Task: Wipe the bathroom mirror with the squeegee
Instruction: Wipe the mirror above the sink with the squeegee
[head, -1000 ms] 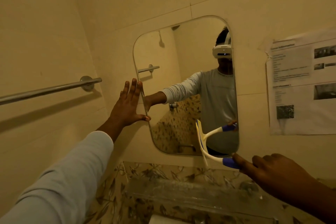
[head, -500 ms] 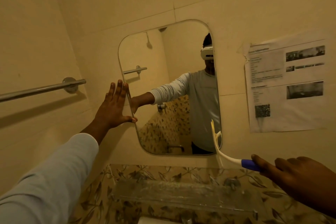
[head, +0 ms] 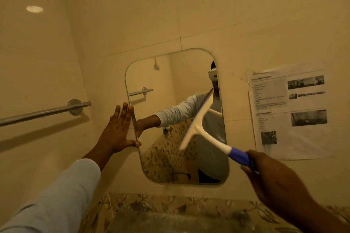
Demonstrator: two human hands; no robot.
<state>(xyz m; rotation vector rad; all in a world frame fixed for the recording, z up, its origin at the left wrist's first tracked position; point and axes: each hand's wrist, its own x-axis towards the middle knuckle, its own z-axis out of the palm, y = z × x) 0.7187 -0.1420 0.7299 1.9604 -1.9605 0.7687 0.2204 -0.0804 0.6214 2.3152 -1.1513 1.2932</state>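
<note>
The right hand [head: 274,181] has its fingers curled round the blue grip of the squeegee [head: 198,119], low and right of the mirror [head: 170,81]. From that hand the white handle runs up and left to the blade. The blade's long axis is diagonal, its lower end left of the hand and its upper end well above it, over the right half of the glass. The blade is blurred, so I cannot tell whether it touches the mirror. The left hand [head: 117,130] is flat with its fingers straight, pressed to the wall at the mirror's left edge, the thumb on the rim. A towel bar [head: 43,112] is left of this hand, and a printed sheet [head: 287,111] is above the right hand.
</note>
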